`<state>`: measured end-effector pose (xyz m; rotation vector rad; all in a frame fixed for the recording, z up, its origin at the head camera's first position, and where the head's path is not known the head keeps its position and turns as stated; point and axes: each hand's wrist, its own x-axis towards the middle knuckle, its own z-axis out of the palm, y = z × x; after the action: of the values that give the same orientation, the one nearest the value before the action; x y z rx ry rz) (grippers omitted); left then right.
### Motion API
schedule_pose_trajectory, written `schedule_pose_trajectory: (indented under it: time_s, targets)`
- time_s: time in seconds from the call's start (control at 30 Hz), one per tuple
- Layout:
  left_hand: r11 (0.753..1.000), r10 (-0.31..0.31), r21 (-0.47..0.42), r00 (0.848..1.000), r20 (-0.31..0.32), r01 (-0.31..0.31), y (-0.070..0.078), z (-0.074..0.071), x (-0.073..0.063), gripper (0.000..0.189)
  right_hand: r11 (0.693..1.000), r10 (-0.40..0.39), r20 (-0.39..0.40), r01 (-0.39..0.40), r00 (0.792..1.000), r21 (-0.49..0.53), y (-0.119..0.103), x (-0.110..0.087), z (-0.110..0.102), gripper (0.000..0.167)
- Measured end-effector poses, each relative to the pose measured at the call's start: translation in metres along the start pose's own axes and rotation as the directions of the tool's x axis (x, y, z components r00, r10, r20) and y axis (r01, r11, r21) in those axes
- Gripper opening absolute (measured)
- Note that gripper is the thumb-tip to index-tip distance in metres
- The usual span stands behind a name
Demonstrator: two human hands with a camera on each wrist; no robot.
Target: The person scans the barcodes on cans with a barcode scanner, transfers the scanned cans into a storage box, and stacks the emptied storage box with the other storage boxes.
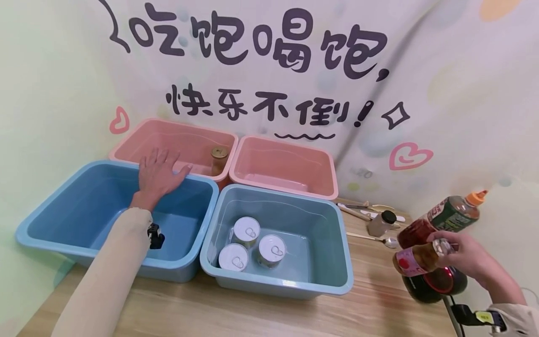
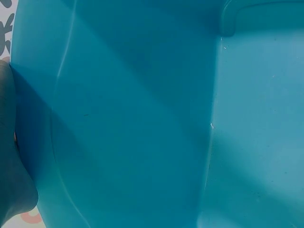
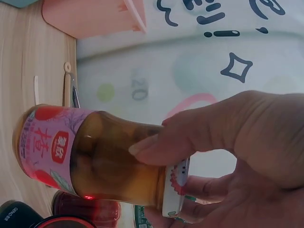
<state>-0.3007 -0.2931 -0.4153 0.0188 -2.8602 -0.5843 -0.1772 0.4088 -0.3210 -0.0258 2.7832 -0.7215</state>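
My right hand (image 1: 467, 255) grips a glass jar (image 1: 414, 260) near its lid, holding it tilted at the table's right side. In the right wrist view the jar (image 3: 109, 152) has a pink label, brownish contents and a white patterned lid, with the thumb (image 3: 164, 145) along its neck. With fingers spread, my left hand (image 1: 160, 175) is over the rim between the left blue bin (image 1: 101, 210) and the left pink bin (image 1: 177, 135). A gold-lidded container (image 1: 219, 159) stands in that pink bin. The left wrist view mostly shows blue bin wall (image 2: 133, 118).
Three pull-tab cans (image 1: 271, 250) stand in the right blue bin (image 1: 311, 220); behind it is another pink bin (image 1: 286, 164). Near my right hand are an orange-capped sauce bottle (image 1: 450, 215), a black-lidded jar (image 1: 381, 223), a spoon (image 1: 389, 242) and a round black device (image 1: 421, 290).
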Motion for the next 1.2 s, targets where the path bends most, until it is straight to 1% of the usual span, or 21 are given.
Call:
schedule_pose_trajectory:
  time_s: [0.1, 0.27, 0.4, 0.57, 0.73, 0.87, 1.1, 1.2]
  targets:
    - [1.0, 0.0, 0.003, 1.0, -0.001, 0.0, -0.0004, 0.0001, -0.0002, 0.079, 1.0, 0.022, 0.022, -0.022, 1.0, 0.01, 0.0013, 0.0004, -0.0003, 0.052]
    - [1.0, 0.004, 0.004, 1.0, -0.008, -0.004, -0.0012, 0.001, 0.0006, 0.079, 0.999, 0.05, 0.039, -0.05, 0.998, -0.008, 0.0022, 0.0009, -0.0009, 0.05]
    - [1.0, 0.012, 0.005, 1.0, -0.02, -0.012, -0.0023, 0.0026, 0.0014, 0.079, 0.998, 0.055, 0.035, -0.055, 0.998, -0.015, 0.0036, 0.0009, 0.0002, 0.05]
    - [1.0, 0.014, 0.004, 1.0, -0.019, -0.014, -0.0029, 0.0039, 0.0019, 0.079, 0.999, 0.052, 0.031, -0.052, 0.998, -0.015, 0.0055, 0.001, 0.0014, 0.051]
    - [1.0, 0.005, 0.004, 1.0, -0.009, -0.005, -0.0015, 0.0019, 0.0024, 0.078, 0.999, 0.05, 0.029, -0.05, 0.998, -0.002, 0.0056, 0.0014, 0.0021, 0.049]
    - [1.0, 0.005, 0.005, 1.0, -0.007, -0.005, -0.0012, -0.0001, 0.0023, 0.079, 0.998, 0.064, 0.028, -0.064, 0.998, 0.004, 0.0047, 0.002, 0.0017, 0.048]
    - [1.0, 0.011, -0.002, 1.0, -0.008, -0.011, -0.001, -0.0005, 0.0011, 0.079, 0.993, 0.112, -0.001, -0.112, 0.994, -0.028, 0.0051, 0.0026, 0.0043, 0.059]
    - [1.0, 0.008, 0.001, 1.0, -0.004, -0.008, -0.001, 0.0001, 0.0019, 0.079, 0.992, 0.125, 0.005, -0.124, 0.992, -0.029, 0.0069, 0.0036, 0.0049, 0.064]
